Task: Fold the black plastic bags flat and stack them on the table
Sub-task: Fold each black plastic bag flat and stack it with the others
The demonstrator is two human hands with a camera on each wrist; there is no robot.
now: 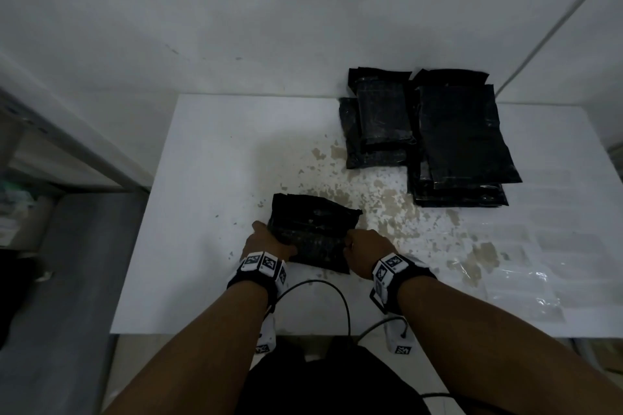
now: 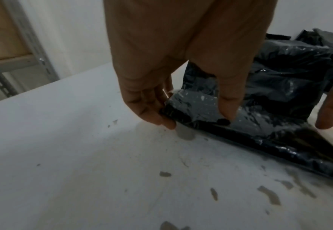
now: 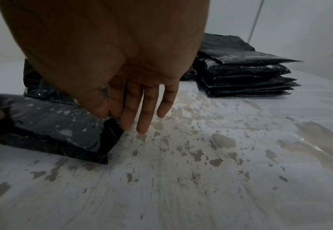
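Observation:
A black plastic bag, partly folded and speckled with white flecks, lies on the white table near its front edge. My left hand pinches its left edge, thumb on top and fingers underneath. My right hand holds the right edge between thumb and forefinger, the other fingers pointing straight down at the table. A tall stack of flat folded black bags sits at the back right, with a smaller pile just left of it.
Brown worn patches mark the tabletop between the bag and the stacks. Clear plastic sheets lie at the right front. A cable loops over the front edge. A metal shelf stands left of the table; a wall runs behind.

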